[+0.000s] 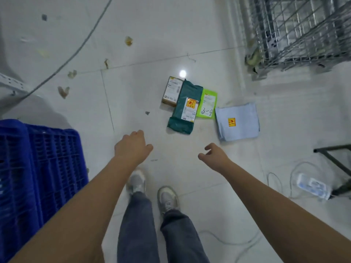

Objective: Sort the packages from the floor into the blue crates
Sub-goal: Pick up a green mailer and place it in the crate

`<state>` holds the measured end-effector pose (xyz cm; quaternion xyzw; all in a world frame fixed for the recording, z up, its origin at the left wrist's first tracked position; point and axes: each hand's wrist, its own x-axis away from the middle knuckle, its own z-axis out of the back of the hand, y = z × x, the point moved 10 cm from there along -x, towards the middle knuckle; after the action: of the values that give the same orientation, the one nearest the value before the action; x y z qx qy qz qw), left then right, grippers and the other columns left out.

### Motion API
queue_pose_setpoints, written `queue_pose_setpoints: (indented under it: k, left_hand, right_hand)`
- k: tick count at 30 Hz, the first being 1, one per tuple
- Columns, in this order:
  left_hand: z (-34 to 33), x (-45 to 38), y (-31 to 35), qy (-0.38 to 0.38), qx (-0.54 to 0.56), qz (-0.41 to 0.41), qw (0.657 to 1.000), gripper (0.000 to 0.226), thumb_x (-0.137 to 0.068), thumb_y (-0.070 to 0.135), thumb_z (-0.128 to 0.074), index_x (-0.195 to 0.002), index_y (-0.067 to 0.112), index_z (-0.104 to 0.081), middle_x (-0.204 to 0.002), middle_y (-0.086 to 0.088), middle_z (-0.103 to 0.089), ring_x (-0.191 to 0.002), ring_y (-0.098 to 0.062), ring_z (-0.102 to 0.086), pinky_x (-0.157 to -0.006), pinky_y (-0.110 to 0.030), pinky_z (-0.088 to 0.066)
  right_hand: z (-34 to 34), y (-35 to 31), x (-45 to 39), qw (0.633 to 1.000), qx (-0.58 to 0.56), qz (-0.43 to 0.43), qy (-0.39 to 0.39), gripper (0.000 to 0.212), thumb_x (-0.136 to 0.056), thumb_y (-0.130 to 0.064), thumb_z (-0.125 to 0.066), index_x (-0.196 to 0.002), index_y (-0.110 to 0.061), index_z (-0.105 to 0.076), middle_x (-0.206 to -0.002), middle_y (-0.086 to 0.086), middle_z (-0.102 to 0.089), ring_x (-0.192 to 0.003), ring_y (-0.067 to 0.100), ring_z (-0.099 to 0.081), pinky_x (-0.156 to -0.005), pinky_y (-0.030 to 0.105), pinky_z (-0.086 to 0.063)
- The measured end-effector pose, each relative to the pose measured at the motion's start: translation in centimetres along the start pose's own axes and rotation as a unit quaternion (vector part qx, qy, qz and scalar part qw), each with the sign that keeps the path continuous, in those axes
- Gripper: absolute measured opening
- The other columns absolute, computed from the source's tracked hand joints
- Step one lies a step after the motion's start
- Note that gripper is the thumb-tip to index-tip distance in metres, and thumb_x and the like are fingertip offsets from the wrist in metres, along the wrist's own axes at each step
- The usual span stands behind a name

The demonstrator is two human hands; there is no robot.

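Several packages lie together on the white tiled floor ahead of me: a small brown box [170, 91], a dark green mailer [186, 109] with a white label, a bright green mailer [208, 103] marked "3-4", and a pale blue mailer [238, 124] with a yellow sticker. A blue crate [38, 168] stands at my left. My left hand [133, 147] hangs in the air short of the dark green mailer, fingers loosely curled and holding nothing. My right hand [214, 155] reaches out below the pale blue mailer, fingers relaxed and holding nothing.
A wire mesh cage [296, 33] stands at the top right. A dark metal frame [336, 162] and a power strip [311, 186] with cables lie at the right. A grey cable [76, 52] and scraps of litter cross the floor at the left. My feet [152, 190] are below the hands.
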<state>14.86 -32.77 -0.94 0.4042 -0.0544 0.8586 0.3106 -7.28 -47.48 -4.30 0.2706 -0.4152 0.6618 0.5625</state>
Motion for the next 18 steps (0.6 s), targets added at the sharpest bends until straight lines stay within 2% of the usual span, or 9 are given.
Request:
queue_pose_setpoints:
  k: [3,8,10,14,18]
  left_hand:
    - [0.2,-3.0,1.0,-0.016,-0.035,-0.005,0.999,0.051,-0.093,0.04,-0.043,-0.132,0.007,-0.04,-0.13,-0.014,-0.05,-0.116,-0.031,-0.049,-0.088,-0.038,-0.043]
    - [0.8,-9.3,1.8,-0.053,-0.051,0.001,0.997,0.051,-0.094,0.039,-0.042,-0.133,0.007,-0.039,-0.135,-0.013,-0.047,-0.12,-0.031,-0.047,-0.094,-0.039,-0.041]
    - [1.2,-12.1,2.5,-0.055,-0.045,-0.006,0.997,0.048,-0.094,0.037,-0.042,-0.131,0.007,-0.041,-0.132,-0.013,-0.049,-0.117,-0.031,-0.049,-0.092,-0.039,-0.042]
    - [1.2,-16.3,4.5,-0.068,-0.044,-0.036,0.996,0.044,-0.094,0.036,-0.041,-0.127,0.007,-0.044,-0.127,-0.013,-0.053,-0.111,-0.029,-0.052,-0.087,-0.036,-0.043]
    - [-0.4,-20.4,6.2,-0.103,-0.083,-0.047,0.99,0.041,-0.094,0.035,-0.041,-0.124,0.008,-0.045,-0.125,-0.012,-0.054,-0.11,-0.027,-0.052,-0.087,-0.036,-0.044]
  right_hand:
    - [0.9,2.2,-2.2,0.998,-0.047,-0.046,-0.001,0.05,-0.086,-0.029,-0.059,-0.128,-0.006,-0.046,-0.121,0.013,-0.057,-0.099,0.026,-0.055,-0.082,0.031,-0.043]
    - [2.3,3.5,-6.3,0.993,-0.066,-0.097,-0.001,0.048,-0.086,-0.026,-0.059,-0.126,-0.003,-0.047,-0.122,0.016,-0.056,-0.108,0.03,-0.055,-0.087,0.033,-0.043]
    - [2.8,2.7,-8.3,0.993,-0.072,-0.097,0.002,0.046,-0.086,-0.026,-0.059,-0.125,-0.004,-0.048,-0.117,0.014,-0.058,-0.103,0.028,-0.056,-0.081,0.03,-0.042]
    - [3.3,1.1,-11.4,0.989,-0.1,-0.103,0.021,0.034,-0.085,-0.019,-0.058,-0.116,-0.004,-0.055,-0.091,0.007,-0.059,-0.079,0.022,-0.054,-0.071,0.027,-0.04]
    - [0.7,3.1,-13.4,0.984,-0.071,-0.162,-0.026,0.037,-0.087,-0.024,-0.058,-0.117,-0.003,-0.053,-0.094,0.009,-0.058,-0.084,0.024,-0.055,-0.074,0.026,-0.039]
